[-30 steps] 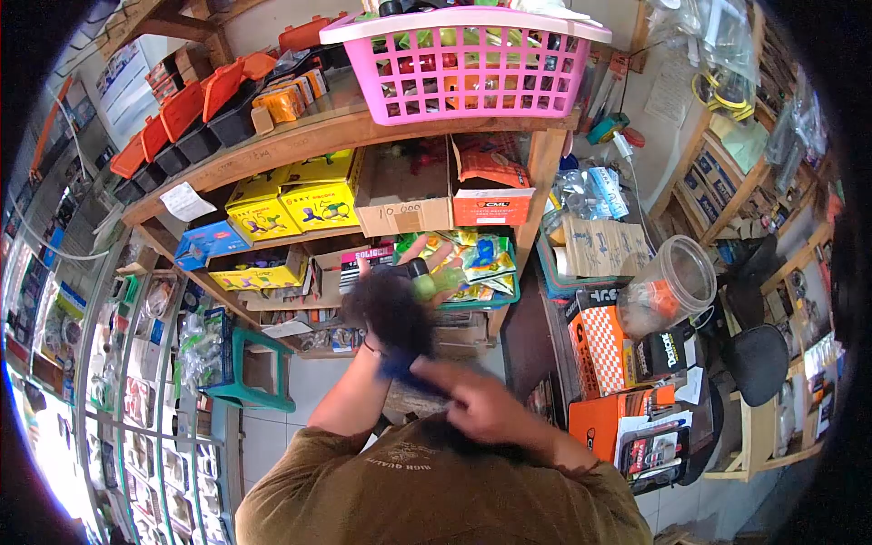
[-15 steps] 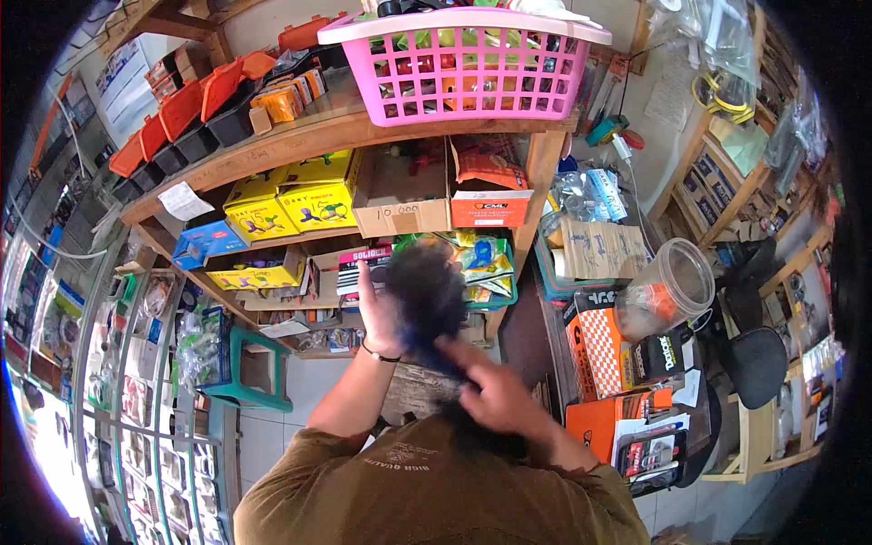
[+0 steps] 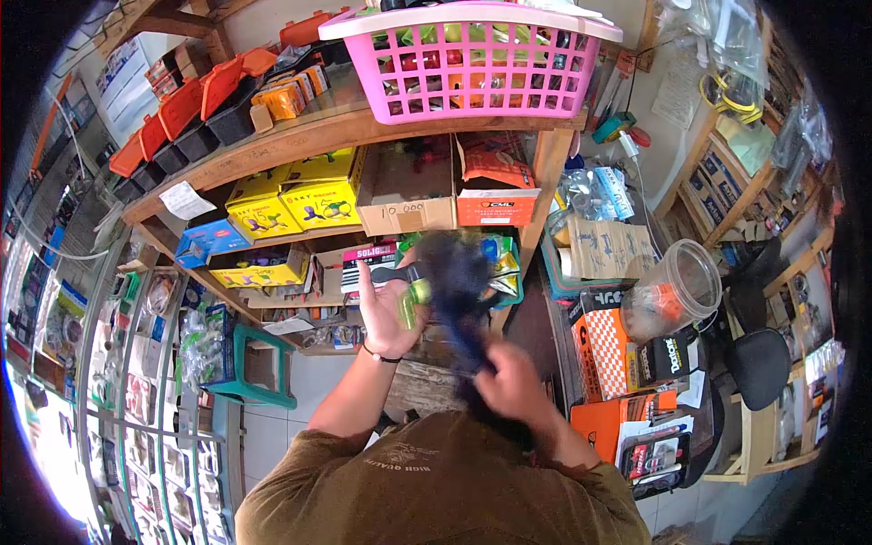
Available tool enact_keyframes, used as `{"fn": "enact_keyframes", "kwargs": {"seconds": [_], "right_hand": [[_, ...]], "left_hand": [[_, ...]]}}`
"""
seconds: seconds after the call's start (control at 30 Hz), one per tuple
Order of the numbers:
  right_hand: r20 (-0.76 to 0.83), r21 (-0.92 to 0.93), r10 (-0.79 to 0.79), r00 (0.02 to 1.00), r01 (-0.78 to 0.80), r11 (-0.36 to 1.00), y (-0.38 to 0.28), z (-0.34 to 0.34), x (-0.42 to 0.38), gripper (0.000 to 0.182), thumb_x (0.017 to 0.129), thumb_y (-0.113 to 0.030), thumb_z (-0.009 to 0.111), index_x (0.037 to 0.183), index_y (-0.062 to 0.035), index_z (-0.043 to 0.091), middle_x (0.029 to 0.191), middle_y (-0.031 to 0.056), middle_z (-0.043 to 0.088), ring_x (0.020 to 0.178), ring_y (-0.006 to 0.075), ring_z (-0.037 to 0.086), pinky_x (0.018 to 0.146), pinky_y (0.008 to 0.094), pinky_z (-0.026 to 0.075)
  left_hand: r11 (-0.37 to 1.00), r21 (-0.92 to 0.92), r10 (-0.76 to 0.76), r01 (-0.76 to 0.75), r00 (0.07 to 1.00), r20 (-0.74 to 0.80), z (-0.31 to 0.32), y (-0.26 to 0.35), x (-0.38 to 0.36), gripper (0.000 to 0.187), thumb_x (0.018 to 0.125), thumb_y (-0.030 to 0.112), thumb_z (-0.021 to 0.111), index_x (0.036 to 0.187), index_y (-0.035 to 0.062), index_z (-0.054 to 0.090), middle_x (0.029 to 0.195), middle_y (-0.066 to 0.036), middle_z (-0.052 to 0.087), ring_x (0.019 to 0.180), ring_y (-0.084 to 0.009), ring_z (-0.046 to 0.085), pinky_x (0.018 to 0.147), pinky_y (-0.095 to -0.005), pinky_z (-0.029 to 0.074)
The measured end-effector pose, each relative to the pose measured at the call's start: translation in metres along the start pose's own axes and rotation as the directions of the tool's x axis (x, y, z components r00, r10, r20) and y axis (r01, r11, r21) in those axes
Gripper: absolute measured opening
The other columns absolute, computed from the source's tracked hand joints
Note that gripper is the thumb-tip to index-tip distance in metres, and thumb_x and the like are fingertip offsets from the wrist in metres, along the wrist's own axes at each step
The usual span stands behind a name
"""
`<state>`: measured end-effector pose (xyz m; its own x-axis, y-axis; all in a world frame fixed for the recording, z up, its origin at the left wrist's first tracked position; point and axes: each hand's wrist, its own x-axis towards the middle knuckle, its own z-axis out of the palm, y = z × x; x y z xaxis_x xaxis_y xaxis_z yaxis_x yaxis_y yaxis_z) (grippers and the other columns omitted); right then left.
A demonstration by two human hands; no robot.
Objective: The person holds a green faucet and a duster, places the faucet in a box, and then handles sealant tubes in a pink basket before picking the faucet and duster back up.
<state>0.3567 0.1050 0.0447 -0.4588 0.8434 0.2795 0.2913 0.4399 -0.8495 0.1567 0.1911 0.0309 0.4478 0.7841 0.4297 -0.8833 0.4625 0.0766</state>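
Observation:
My left hand (image 3: pixel 389 309) is raised in front of the wooden shelf and grips a small tool with a black handle and a yellow-green body (image 3: pixel 411 292). My right hand (image 3: pixel 510 386) holds a dark blue duster or brush (image 3: pixel 459 282), whose fuzzy head is motion-blurred just to the right of that tool, over the green tray of packets (image 3: pixel 501 272). Whether the duster head touches the tool cannot be told through the blur. A dark band sits on my left wrist.
A pink basket (image 3: pixel 472 68) stands on the shelf top, beside orange-lidded cases (image 3: pixel 191 113). Yellow boxes (image 3: pixel 300 200) and cardboard boxes (image 3: pixel 409 195) fill the shelf. A green stool (image 3: pixel 250 368) is lower left; a clear jar (image 3: pixel 677 286) and orange boxes (image 3: pixel 604 345) are right.
The blurred duster head has swept from left to right across the tool in my left hand. My right hand has shifted right and slightly up. The left hand stayed nearly in place.

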Motion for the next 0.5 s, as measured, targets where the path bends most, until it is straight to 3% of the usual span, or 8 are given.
{"fn": "enact_keyframes", "kwargs": {"seconds": [0.03,0.1,0.23,0.27,0.37,0.4,0.43,0.5], "right_hand": [[0.077,-0.044,-0.089,0.993,0.093,0.995,-0.007,0.012,-0.002,0.058,0.074,-0.002,0.049,0.131,-0.0036,0.04,0.131,0.0188,0.044,0.122,0.0287,0.044,0.102,0.0354,0.031],[0.336,0.078,-0.13,0.933,0.11,0.991,-0.025,0.016,-0.002,0.058,0.073,0.0,0.048,0.131,-0.0041,0.041,0.131,0.0191,0.044,0.123,0.0298,0.042,0.103,0.0354,0.03],[-0.1,0.027,0.045,0.994,-0.042,0.999,0.008,-0.005,0.011,0.054,0.07,0.003,0.045,0.123,-0.0002,0.047,0.122,0.021,0.05,0.117,0.0344,0.046,0.101,0.0384,0.034],[-0.012,-0.104,0.041,0.999,-0.042,0.994,0.01,0.007,0.006,0.055,0.069,0.004,0.044,0.124,-0.0003,0.046,0.123,0.0206,0.05,0.118,0.0338,0.046,0.102,0.0379,0.033],[0.281,0.131,-0.143,0.949,0.11,0.985,-0.023,0.019,0.003,0.057,0.07,0.003,0.046,0.127,-0.0005,0.044,0.127,0.0197,0.048,0.121,0.0323,0.044,0.103,0.037,0.031],[0.164,0.108,-0.063,0.984,0.046,0.993,-0.013,0.014,0.007,0.059,0.07,0.003,0.045,0.129,-0.0013,0.042,0.129,0.0192,0.045,0.122,0.0317,0.043,0.104,0.0367,0.03],[0.044,0.093,0.015,0.999,-0.019,0.995,0.003,0.004,0.012,0.061,0.07,0.002,0.045,0.131,-0.0021,0.04,0.132,0.0187,0.043,0.123,0.031,0.041,0.105,0.0364,0.029],[-0.019,0.122,0.139,0.99,-0.136,0.983,0.012,0.001,0.016,0.064,0.07,0.002,0.045,0.134,-0.0034,0.036,0.135,0.0175,0.04,0.124,0.0301,0.039,0.106,0.0359,0.027]], "left_hand": [[0.852,0.514,0.273,-0.096,0.921,-0.279,0.016,-0.019,0.005,0.085,0.08,0.071,0.03,0.138,0.0093,0.027,0.135,-0.021,0.035,0.127,-0.037,0.032,0.102,-0.0541,0.028],[0.948,0.313,0.138,-0.06,0.962,-0.235,0.004,-0.01,0.007,0.086,0.08,0.071,0.03,0.138,0.0085,0.026,0.139,-0.023,0.028,0.128,-0.0411,0.029,0.101,-0.0563,0.028],[0.87,0.492,0.21,-0.038,0.931,-0.299,0.004,-0.002,0.002,0.087,0.079,0.072,0.029,0.139,0.0085,0.026,0.142,-0.023,0.025,0.129,-0.0417,0.027,0.102,-0.0533,0.026],[0.897,0.439,0.176,-0.056,0.956,-0.236,0.0,-0.005,0.004,0.087,0.08,0.072,0.028,0.139,0.0082,0.026,0.142,-0.022,0.026,0.129,-0.0419,0.027,0.104,-0.0518,0.026],[0.934,0.353,0.145,-0.048,0.957,-0.251,0.01,-0.012,0.007,0.086,0.08,0.072,0.029,0.138,0.0079,0.029,0.141,-0.021,0.028,0.126,-0.0425,0.031,0.104,-0.0514,0.026],[0.935,0.35,0.112,-0.054,0.983,-0.147,0.005,-0.009,0.008,0.085,0.081,0.071,0.03,0.137,0.0072,0.03,0.139,-0.021,0.031,0.126,-0.0389,0.033,0.104,-0.0501,0.026],[0.907,0.416,0.239,-0.072,0.899,-0.366,0.006,-0.008,0.0,0.087,0.08,0.071,0.032,0.137,0.0065,0.029,0.138,-0.02,0.034,0.127,-0.0345,0.034,0.104,-0.0479,0.027],[0.998,-0.039,-0.048,0.055,0.986,0.16,0.003,0.002,0.005,0.087,0.08,0.071,0.03,0.137,0.0056,0.029,0.137,-0.019,0.036,0.128,-0.0306,0.033,0.106,-0.0457,0.026]]}}
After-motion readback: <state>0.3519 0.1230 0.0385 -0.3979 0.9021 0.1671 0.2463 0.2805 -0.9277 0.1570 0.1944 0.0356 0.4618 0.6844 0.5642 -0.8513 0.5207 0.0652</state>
